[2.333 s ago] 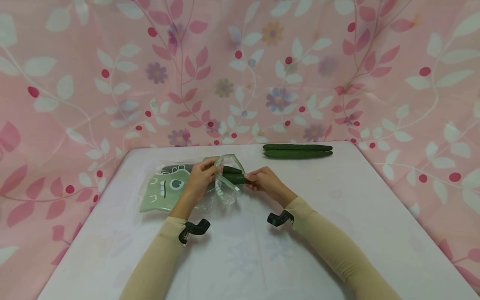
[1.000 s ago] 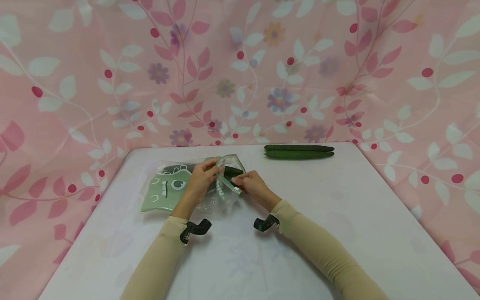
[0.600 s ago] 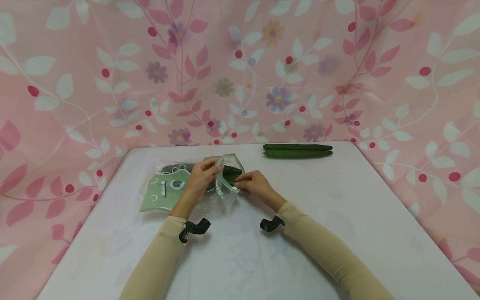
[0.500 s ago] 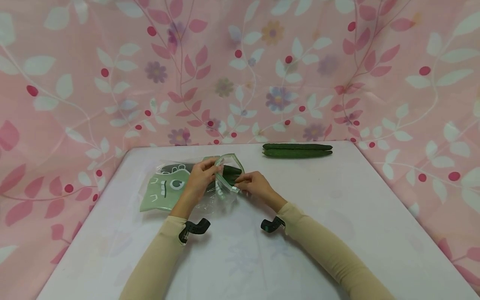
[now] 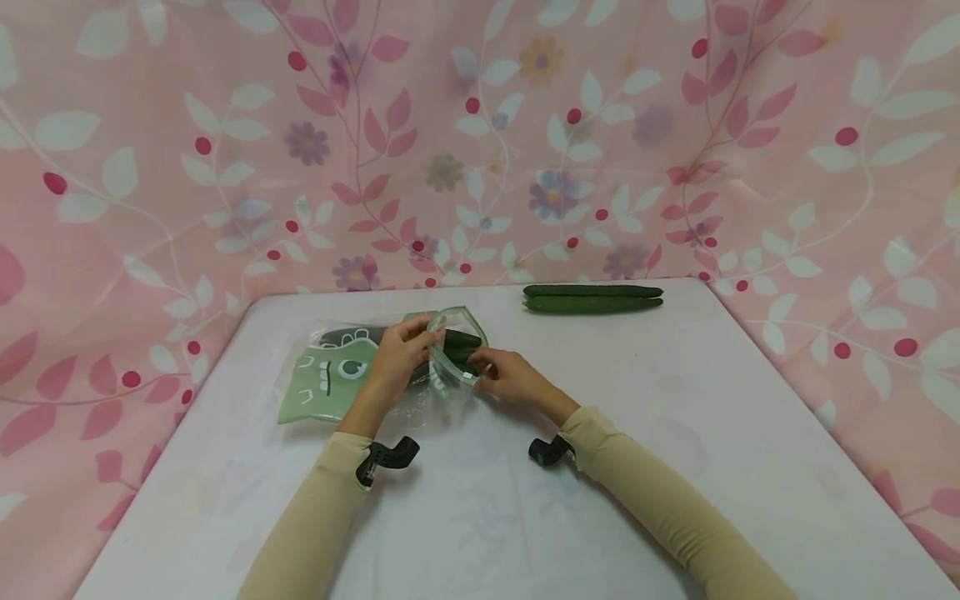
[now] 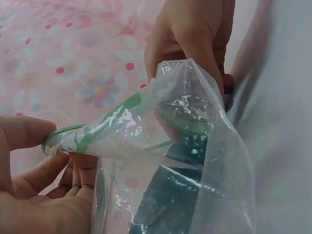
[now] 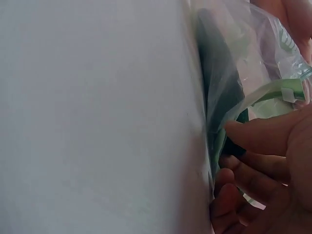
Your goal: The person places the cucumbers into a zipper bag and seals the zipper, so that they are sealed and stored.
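Observation:
A clear zip bag (image 5: pixel 325 400) with a green cartoon-monster print lies on the table, its mouth toward the right. My left hand (image 5: pixel 397 358) pinches the green zip rim between thumb and finger, holding the mouth apart; the left wrist view shows that pinch on the rim (image 6: pixel 63 134). Inside the bag are dark green cucumbers (image 5: pixel 461 338), one of them a cucumber (image 7: pixel 219 73) seen through the plastic in the right wrist view. My right hand (image 5: pixel 517 379) is at the lower edge of the mouth, thumb and fingers on the bag's edge by the white slider (image 5: pixel 469 377).
Two more cucumbers (image 5: pixel 592 298) lie side by side at the back of the white-covered table (image 5: pixel 675 417). A pink floral cloth (image 5: pixel 480 167) hangs behind and along the sides. Black wrist cameras (image 5: pixel 393 454) sit at both cuffs.
The right hand pushed a cucumber leftward into the bag, let go of its end, and moved to the bag's lower edge. The left hand keeps its hold on the rim.

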Demonstrator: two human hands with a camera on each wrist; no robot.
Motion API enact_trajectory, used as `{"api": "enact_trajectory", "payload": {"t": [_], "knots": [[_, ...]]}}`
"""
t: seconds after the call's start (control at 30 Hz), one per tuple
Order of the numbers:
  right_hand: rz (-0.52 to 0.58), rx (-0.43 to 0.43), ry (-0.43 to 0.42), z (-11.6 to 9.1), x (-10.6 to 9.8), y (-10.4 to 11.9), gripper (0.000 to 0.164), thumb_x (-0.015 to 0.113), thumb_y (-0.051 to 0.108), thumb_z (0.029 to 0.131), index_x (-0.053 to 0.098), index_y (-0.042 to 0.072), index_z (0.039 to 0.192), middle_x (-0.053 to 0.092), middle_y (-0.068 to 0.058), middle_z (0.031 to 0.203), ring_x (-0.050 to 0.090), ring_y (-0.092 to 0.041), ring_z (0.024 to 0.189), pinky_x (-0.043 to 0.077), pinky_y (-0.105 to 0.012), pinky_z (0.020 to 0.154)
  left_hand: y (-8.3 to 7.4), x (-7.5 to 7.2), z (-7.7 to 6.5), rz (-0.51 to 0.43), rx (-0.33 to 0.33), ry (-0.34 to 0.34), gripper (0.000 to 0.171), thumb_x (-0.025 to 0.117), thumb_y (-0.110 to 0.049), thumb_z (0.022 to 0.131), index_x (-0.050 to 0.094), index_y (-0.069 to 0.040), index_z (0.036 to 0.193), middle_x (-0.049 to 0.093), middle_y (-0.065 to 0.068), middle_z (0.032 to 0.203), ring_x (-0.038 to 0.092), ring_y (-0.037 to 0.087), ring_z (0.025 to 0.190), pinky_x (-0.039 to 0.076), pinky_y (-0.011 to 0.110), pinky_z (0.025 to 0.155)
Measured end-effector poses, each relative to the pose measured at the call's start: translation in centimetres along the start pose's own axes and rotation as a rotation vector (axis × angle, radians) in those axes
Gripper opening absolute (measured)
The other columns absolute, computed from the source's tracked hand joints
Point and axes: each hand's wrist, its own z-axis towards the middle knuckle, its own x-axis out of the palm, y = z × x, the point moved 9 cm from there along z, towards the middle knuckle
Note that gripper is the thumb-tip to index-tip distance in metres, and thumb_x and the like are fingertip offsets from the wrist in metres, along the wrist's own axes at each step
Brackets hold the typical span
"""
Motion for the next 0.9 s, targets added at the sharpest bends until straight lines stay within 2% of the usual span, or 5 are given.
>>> {"api": "enact_trajectory", "payload": {"t": [0.23, 0.43, 0.6, 0.7, 0.9], "knots": [[-0.035, -0.021, 0.099, 0.0, 0.2, -0.1, 0.039, 0.077, 0.013, 0.095, 0.063, 0.002, 0.130, 0.068, -0.005, 0.110, 0.062, -0.014, 0.090, 0.052, -0.033, 0.079, -0.1, 0.2, -0.1, -0.012, 0.005, -0.004, 0.036, 0.066, -0.007, 0.102, 0.062, 0.011, 0.132, 0.064, 0.011, 0.112, 0.062, 0.020, 0.097, 0.054, 0.030, 0.084], [-0.058, -0.068, 0.157, -0.1, 0.1, -0.1, 0.031, 0.076, 0.010, 0.096, 0.063, 0.003, 0.124, 0.064, 0.001, 0.099, 0.060, -0.014, 0.087, 0.051, -0.033, 0.078, -0.1, 0.2, -0.1, 0.004, 0.013, -0.018, 0.034, 0.067, -0.006, 0.102, 0.063, 0.011, 0.131, 0.065, 0.010, 0.109, 0.062, 0.019, 0.095, 0.054, 0.029, 0.082], [-0.102, -0.119, 0.093, -0.2, -0.5, 0.1, 0.019, 0.076, 0.005, 0.094, 0.069, 0.007, 0.111, 0.064, 0.001, 0.094, 0.058, -0.014, 0.083, 0.050, -0.033, 0.076, -0.1, 0.3, 0.0, 0.008, 0.018, -0.004, 0.039, 0.067, -0.008, 0.102, 0.060, 0.013, 0.134, 0.065, 0.010, 0.111, 0.061, 0.019, 0.099, 0.052, 0.031, 0.084], [-0.091, -0.150, 0.045, -0.4, -1.3, 0.1, 0.014, 0.076, 0.002, 0.093, 0.074, 0.008, 0.105, 0.065, 0.001, 0.091, 0.058, -0.013, 0.080, 0.050, -0.032, 0.074, -0.2, 0.4, -0.1, 0.006, 0.020, 0.000, 0.039, 0.067, -0.009, 0.102, 0.060, 0.013, 0.134, 0.065, 0.012, 0.112, 0.061, 0.019, 0.098, 0.052, 0.030, 0.083], [-0.008, -0.234, 0.083, -1.0, -1.6, 0.3, 0.011, 0.074, 0.006, 0.093, 0.080, 0.008, 0.102, 0.066, 0.001, 0.100, 0.059, -0.013, 0.084, 0.052, -0.034, 0.074, -0.5, 0.4, -0.2, -0.007, 0.027, 0.011, 0.036, 0.065, -0.006, 0.102, 0.061, 0.011, 0.134, 0.063, 0.017, 0.116, 0.061, 0.019, 0.095, 0.053, 0.029, 0.081]]}}
